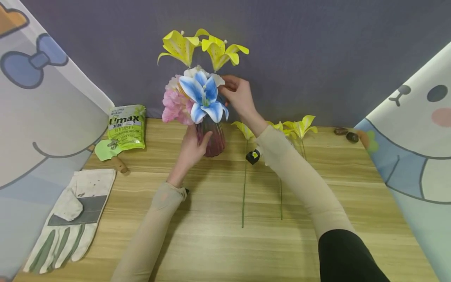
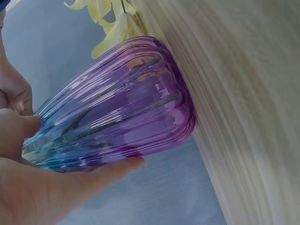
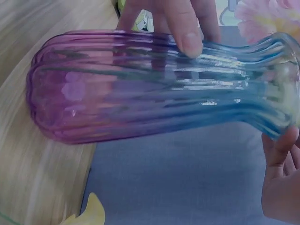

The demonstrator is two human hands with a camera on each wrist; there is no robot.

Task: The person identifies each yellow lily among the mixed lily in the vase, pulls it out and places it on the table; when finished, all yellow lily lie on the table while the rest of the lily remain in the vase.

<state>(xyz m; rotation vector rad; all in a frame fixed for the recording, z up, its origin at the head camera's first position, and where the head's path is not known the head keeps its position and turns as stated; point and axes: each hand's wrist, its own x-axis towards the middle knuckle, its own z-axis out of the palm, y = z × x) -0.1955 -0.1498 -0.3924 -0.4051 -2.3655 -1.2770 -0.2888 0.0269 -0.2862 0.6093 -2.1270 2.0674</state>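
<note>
My left hand [image 1: 192, 147] grips a ribbed glass vase [image 1: 215, 143], pink at the base and blue towards the neck, which stands upright. Its thumb lies along the glass, and green stems show inside. From the mouth rise a blue-and-white lily [image 1: 205, 94], pink flowers [image 1: 175, 105], whitish petals [image 1: 219, 80] and two tall yellow lilies [image 1: 180, 46]. My right hand [image 1: 239, 96] is at the vase's mouth, fingers bent beside the whitish petals. In the right wrist view, the right fingertips [image 3: 289, 136] are right at the glass rim; what they pinch is hidden.
Yellow lilies [image 1: 301, 126] with long stems lie on the table [image 1: 211, 235], partly under my right forearm. At left are a green fertilizer bag [image 1: 127, 127], a small trowel [image 1: 105, 150] and work gloves [image 1: 75, 215]. Dark stones [image 1: 352, 137] lie far right. A grey backdrop [image 1: 299, 58] stands behind.
</note>
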